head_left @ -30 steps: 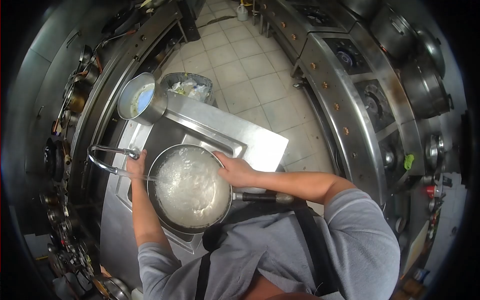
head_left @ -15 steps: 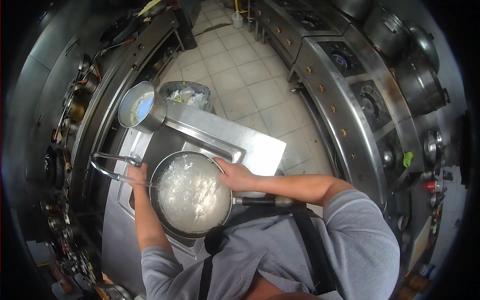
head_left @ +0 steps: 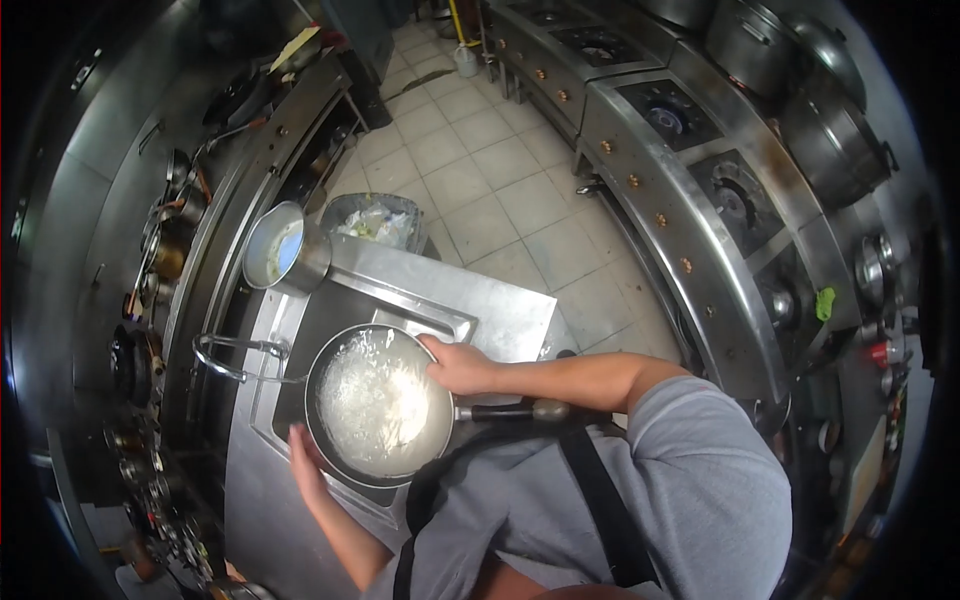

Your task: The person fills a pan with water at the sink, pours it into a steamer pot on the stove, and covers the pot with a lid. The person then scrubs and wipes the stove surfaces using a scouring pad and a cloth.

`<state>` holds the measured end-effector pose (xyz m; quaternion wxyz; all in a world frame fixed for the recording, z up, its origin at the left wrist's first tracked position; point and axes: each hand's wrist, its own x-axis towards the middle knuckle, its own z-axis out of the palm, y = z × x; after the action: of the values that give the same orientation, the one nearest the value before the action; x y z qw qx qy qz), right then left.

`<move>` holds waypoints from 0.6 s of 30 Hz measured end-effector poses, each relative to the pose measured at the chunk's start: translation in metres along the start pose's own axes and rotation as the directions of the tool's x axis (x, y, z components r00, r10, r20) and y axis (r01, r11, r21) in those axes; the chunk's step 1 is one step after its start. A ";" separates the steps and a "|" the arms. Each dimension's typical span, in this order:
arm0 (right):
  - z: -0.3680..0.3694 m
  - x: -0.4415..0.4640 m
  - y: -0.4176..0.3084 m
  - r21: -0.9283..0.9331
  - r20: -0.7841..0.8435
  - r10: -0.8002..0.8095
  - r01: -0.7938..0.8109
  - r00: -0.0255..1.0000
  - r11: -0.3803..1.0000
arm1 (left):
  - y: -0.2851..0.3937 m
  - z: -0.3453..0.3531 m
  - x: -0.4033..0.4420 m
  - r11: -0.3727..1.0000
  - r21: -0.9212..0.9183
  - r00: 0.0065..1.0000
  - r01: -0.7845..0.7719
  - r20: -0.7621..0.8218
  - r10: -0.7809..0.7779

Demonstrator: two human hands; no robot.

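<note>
Kitchen: tiled floor running off toward 12 o'clock, clock centred on the pan.
Stove: long steel bank, 2 o'clock.
Sink: steel, beneath the pan.
Bin: 12 o'clock, loaded with waste.
Pan: over the sink, handle at 3 o'clock.
Pot: 11 o'clock, far end of the sink.
Tap: between 9 and 10 o'clock, spout aimed panward.
Right hand: 2 o'clock, pinching the rim; undersides of fingers hidden.
Left hand: 8 o'clock, fingers extended beside the pan; contact unclear.
Water: rippled; step looks like running it into the pan. Shifting that load would call for a level pan, firm second hold.
</note>
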<state>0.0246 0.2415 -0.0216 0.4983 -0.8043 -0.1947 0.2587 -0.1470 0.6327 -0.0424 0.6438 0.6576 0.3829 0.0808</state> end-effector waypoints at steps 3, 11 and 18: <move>-0.005 -0.001 -0.005 0.019 0.017 0.002 -0.003 1.000 1.000 | -0.030 0.040 -0.105 0.929 -0.366 0.991 0.055 0.131 -0.007; -0.004 0.001 -0.004 -0.017 0.014 0.043 -0.043 0.999 0.999 | -0.046 0.097 -0.153 0.827 -0.559 0.996 0.061 0.093 -0.011; -0.044 -0.030 -0.014 0.033 0.004 0.088 -0.088 0.996 0.996 | -0.023 0.121 -0.168 0.883 -0.469 0.999 -0.005 0.036 0.024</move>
<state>0.0268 0.1993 0.0137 0.4995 -0.8033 -0.1552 0.2847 -0.2005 0.4323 -0.0175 0.7906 0.4870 0.3339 0.1622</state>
